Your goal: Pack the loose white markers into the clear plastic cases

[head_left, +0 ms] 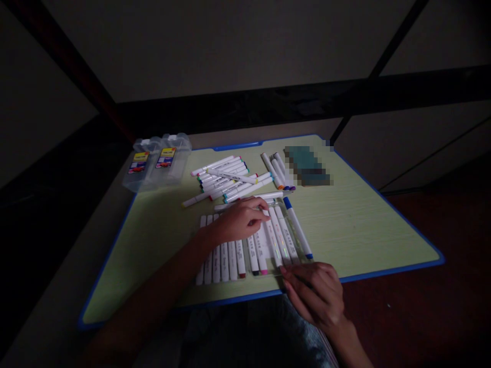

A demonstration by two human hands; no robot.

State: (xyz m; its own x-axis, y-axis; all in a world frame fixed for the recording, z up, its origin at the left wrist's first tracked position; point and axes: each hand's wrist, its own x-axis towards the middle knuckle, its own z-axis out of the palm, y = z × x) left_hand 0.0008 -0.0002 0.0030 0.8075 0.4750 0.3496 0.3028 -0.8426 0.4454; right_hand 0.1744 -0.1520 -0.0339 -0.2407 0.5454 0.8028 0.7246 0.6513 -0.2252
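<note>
A row of white markers (268, 245) with coloured caps lies side by side near the front of a pale green lap table (345, 225). My left hand (240, 220) rests palm down on the row's middle, fingertips on a marker. At the row's near end, by the table's front edge, my right hand (312, 291) has its fingertips touching the marker ends. A loose heap of white markers (230, 179) lies farther back, and a few more markers (278, 171) sit to its right.
Two clear plastic cases (157, 161) with yellow labels stand at the table's back left corner. A blurred teal object (309, 164) lies at the back right. The table has a blue rim (391, 268). Dark floor and black bars surround it.
</note>
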